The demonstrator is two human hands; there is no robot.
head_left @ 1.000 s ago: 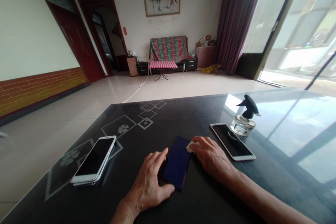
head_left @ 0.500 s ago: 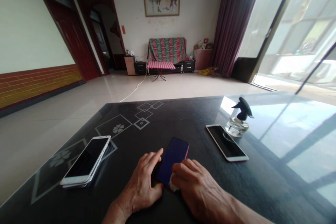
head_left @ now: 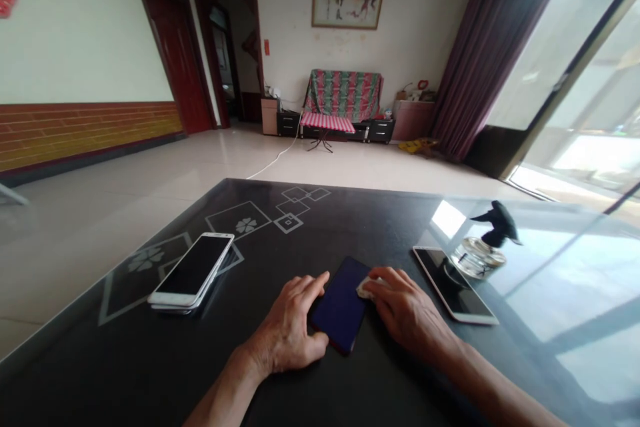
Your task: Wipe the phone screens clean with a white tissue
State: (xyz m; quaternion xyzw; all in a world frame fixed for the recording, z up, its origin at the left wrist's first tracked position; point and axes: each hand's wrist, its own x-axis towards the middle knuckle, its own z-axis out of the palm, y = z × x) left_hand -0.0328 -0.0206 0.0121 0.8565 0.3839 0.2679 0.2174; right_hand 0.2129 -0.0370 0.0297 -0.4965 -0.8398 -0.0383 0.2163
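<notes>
A dark blue phone (head_left: pixel 341 305) lies screen up on the glossy black table (head_left: pixel 360 227) in front of me. My left hand (head_left: pixel 293 331) rests flat against the phone's left edge, fingers spread, thumb at its near corner. My right hand (head_left: pixel 407 312) presses a small white wad of cloth (head_left: pixel 366 286) onto the phone's far right corner with pinched fingers.
A stack of white phones (head_left: pixel 194 270) sits to the left. Another white-edged phone (head_left: pixel 454 283) lies at the right, beside a clear spray bottle (head_left: pixel 484 245) with a black trigger head. Beyond the table are a tiled floor, a covered sofa (head_left: pixel 344 95) and glass doors.
My right hand with the cloth slid from the phone's far end down to its near end, then back up to the far right corner. My left hand stayed on the phone.
</notes>
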